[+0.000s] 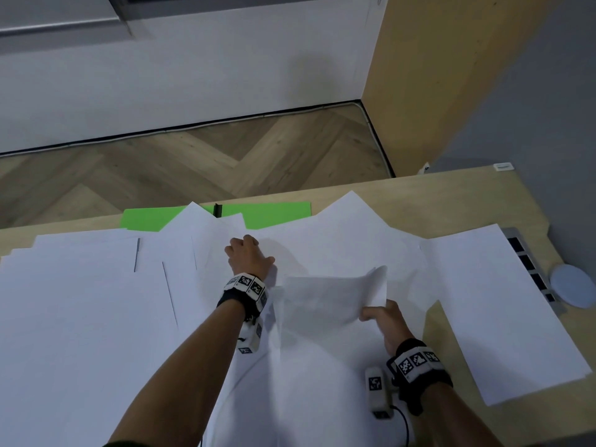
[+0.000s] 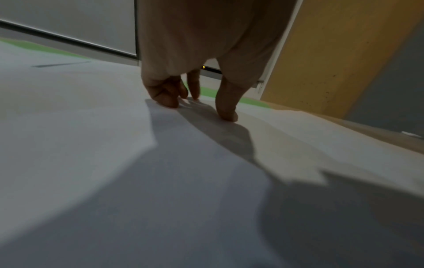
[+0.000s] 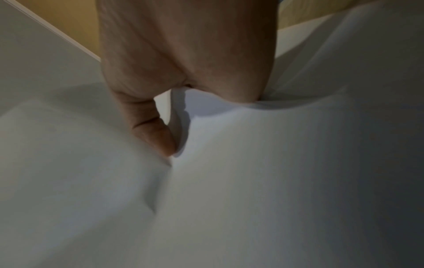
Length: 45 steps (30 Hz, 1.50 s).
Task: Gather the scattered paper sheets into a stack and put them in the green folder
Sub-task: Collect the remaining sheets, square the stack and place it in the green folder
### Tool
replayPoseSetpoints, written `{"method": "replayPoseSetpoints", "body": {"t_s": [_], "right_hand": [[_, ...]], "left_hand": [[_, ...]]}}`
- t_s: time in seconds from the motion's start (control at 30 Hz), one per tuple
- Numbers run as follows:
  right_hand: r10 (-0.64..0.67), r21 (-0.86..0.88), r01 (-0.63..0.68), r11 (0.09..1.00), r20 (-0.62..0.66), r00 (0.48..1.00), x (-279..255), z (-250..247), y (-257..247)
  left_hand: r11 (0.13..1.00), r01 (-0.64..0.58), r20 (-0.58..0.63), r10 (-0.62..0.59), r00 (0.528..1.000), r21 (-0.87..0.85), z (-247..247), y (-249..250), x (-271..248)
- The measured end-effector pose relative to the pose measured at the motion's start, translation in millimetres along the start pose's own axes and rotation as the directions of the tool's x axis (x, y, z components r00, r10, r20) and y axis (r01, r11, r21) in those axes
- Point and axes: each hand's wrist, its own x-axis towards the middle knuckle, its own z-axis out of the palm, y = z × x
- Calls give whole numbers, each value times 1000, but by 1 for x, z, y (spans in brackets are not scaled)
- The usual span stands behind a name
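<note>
Several white paper sheets (image 1: 80, 301) lie scattered and overlapping across the wooden table (image 1: 451, 201). The green folder (image 1: 145, 217) lies at the table's far edge, partly under sheets, and shows as a green strip (image 2: 254, 103) in the left wrist view. My left hand (image 1: 248, 253) reaches forward near the folder, its bent fingertips (image 2: 169, 103) and thumb pressing down on a sheet. My right hand (image 1: 375, 312) pinches the corner of one sheet (image 1: 332, 301) and holds it lifted and curled above the others. In the right wrist view the thumb (image 3: 165, 141) presses that sheet; the fingers are hidden behind it.
A grey socket strip (image 1: 529, 266) and a pale round disc (image 1: 572, 285) sit at the table's right edge. A long sheet (image 1: 503, 311) lies on the right. Past the far edge is wooden floor. A black spine (image 1: 218, 209) marks the folder's middle.
</note>
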Motion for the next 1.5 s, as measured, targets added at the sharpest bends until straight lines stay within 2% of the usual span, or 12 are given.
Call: {"method": "replayPoseSetpoints", "body": {"t_s": [0.13,0.27,0.33,0.47,0.53,0.67,0.8,0.87,1.17,1.27,1.33,1.5], "right_hand": [[1,-7,-1,1000,-3,1000,2,0,1],[0,-4,0,1000,1,1000,1,0,1],[1,-8,-1,1000,6,1000,2,0,1],[-1,-17,1,1000,11,1000,3,-1,2],[-8,-17,8,1000,11,1000,3,-1,1],[-18,-15,18,1000,0,1000,1,1,0],[-24,-22,23,999,-12,1000,-1,2,1],[-24,-24,23,999,-18,1000,-1,2,2],[-23,-21,22,1000,-29,999,5,2,6],[-25,-16,24,1000,-19,1000,3,2,3],[-25,-9,25,1000,-11,1000,3,2,3],[-26,2,26,1000,-4,1000,6,1,4]], "left_hand": [[992,19,-4,-19,1000,-121,0,1,-3],[979,105,47,-98,994,-177,-5,3,-6],[978,143,93,-131,987,-149,-8,2,-9],[993,116,171,-109,979,-31,-13,2,-19],[990,106,196,-86,977,-93,-15,1,-25],[961,186,212,-142,967,-207,-17,-4,-38],[997,58,98,-64,993,60,-17,-14,-48],[996,20,50,-25,998,89,-15,-18,-50],[989,101,113,-89,990,-111,-8,-22,-33],[989,120,149,-107,983,-82,-6,-22,-29],[995,89,174,-79,982,-50,-7,-21,-29],[956,99,164,-55,985,-275,-9,-27,-35]]}}
